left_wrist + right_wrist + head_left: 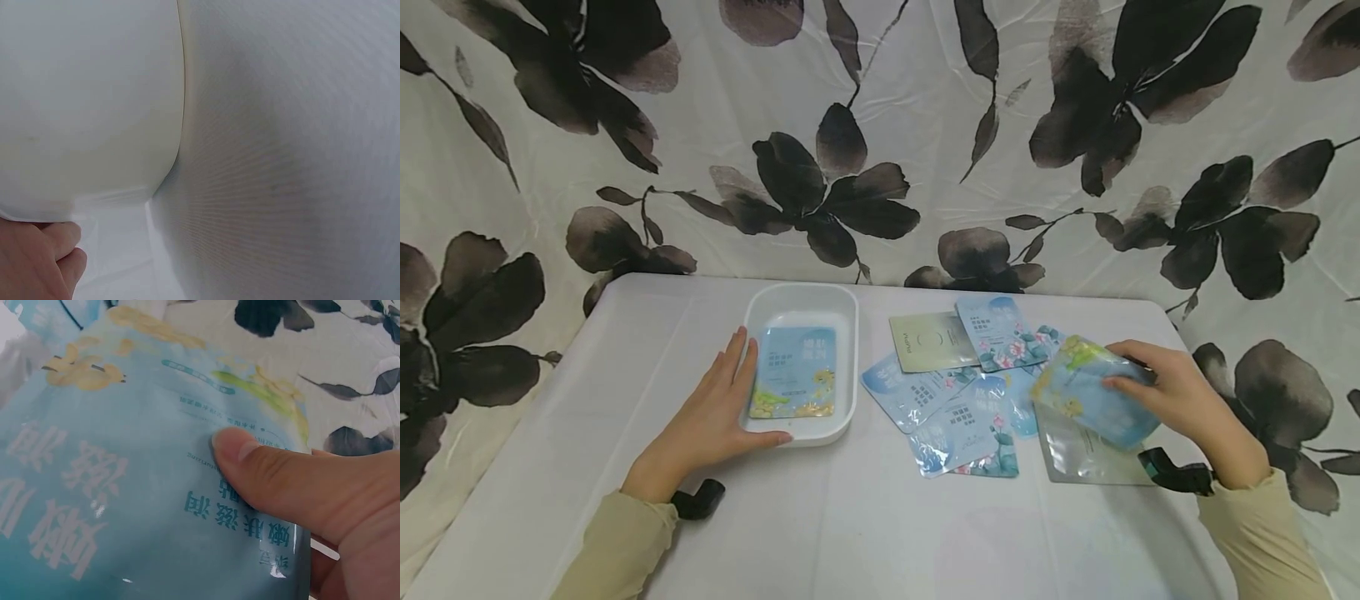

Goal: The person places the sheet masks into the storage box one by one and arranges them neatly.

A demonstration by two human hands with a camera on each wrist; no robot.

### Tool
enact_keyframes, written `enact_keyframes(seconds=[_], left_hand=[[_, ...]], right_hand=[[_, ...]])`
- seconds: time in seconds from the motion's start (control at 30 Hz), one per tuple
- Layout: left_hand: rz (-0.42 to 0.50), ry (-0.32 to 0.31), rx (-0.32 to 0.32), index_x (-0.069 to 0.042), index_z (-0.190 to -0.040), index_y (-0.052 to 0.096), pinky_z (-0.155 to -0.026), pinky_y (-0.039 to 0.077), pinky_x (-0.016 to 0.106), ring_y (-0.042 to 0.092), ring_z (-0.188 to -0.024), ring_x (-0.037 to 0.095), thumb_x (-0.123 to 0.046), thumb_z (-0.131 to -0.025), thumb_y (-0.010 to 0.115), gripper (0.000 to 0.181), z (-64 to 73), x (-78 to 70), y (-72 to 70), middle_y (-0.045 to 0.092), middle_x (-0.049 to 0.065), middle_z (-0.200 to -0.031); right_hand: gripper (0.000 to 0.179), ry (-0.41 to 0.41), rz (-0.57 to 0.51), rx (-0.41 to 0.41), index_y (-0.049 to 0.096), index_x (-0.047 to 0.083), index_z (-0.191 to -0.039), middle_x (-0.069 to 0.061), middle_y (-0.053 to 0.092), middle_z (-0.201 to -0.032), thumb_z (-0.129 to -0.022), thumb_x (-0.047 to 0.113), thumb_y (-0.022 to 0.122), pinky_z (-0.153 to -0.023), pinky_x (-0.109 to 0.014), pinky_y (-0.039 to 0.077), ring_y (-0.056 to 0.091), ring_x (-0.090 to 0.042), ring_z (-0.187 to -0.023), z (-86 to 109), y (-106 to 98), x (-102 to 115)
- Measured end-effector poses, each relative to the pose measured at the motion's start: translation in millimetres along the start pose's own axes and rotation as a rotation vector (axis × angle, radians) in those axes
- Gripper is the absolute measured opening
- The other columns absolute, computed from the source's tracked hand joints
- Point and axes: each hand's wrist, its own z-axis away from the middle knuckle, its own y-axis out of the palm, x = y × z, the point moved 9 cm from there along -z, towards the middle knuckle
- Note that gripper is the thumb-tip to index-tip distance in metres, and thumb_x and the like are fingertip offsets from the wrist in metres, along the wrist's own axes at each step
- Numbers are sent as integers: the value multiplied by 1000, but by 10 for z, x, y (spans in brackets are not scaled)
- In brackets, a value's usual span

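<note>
My right hand (pixel 1180 392) pinches a light-blue face mask packet (pixel 1093 396) with yellow flowers, raised and tilted over a silvery-green packet (pixel 1082 462). In the right wrist view, the thumb (pixel 250 462) presses on the printed front of this packet, and the other fingers are mostly hidden behind it. My left hand (pixel 707 417) rests against a white plastic tray (pixel 847 367), fingers extended along its left side and thumb at the near rim. Inside the tray lies another blue packet (pixel 797 367) with yellow flowers. Fingertips (pixel 72 262) touch the tray's edge in the left wrist view.
Between tray and right hand lies a loose pile of packets: a greenish one (pixel 932 342) and several blue ones with pink flowers (pixel 962 429). A white cloth (pixel 850 533) covers the table, and a floral curtain (pixel 850 83) hangs behind its far edge.
</note>
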Motion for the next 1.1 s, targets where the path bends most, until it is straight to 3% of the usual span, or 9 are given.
enact_keyframes(seconds=[0.13,0.23,0.3,0.43,0.57,0.83,1.1], left_hand=[[0,2,-2,3,-157,2,-113,20,67,7,-146,50,-75,-68,73,138,0,2,1,-13,15,-165],[3,3,-4,3,-157,3,-113,21,67,7,-146,50,-75,-68,73,137,4,1,-1,-12,15,-165],[8,3,-4,3,-157,3,-113,21,67,7,-146,50,-74,-68,74,137,7,0,-1,-12,15,-165],[13,2,-5,3,-157,4,-113,21,67,7,-146,51,-74,-68,74,137,9,-1,1,-13,14,-165],[7,-3,-3,3,-157,3,-113,21,67,7,-146,51,-74,-69,74,137,8,3,4,-13,14,-165],[6,11,-2,4,-157,2,-113,20,66,6,-147,49,-72,-69,75,137,0,-13,-4,-12,16,-165],[7,6,6,3,-157,-1,-115,19,64,4,-148,46,-72,-69,75,138,-1,-2,1,-13,16,-164]], right_hand=[[66,14,-1,-9,61,4,-133,-20,71,-106,-72,-1,85,-76,-1,36,67,-29,-88,-16,-18,20],[80,4,1,-43,52,10,-141,-14,72,-95,-70,-4,86,-74,-2,36,66,-22,-81,-29,-36,37],[77,-12,-2,-78,55,11,-136,-9,70,-90,-68,-6,86,-73,-2,37,63,-9,-79,-37,-55,49],[50,-92,-83,-143,69,9,-107,-6,71,-90,-65,-13,84,-79,-2,40,57,9,-87,-69,-85,98],[37,-144,-148,-173,76,10,-90,-2,73,-87,-65,-17,81,-81,-5,41,57,12,-91,-108,-84,124],[29,25,-141,-175,79,9,-98,-9,74,-94,-73,-6,83,-69,-7,39,54,8,-84,-161,-44,60],[21,165,-240,-170,77,3,-104,-15,72,-101,-83,-1,77,-52,-12,42,52,-3,-70,-247,67,52]])
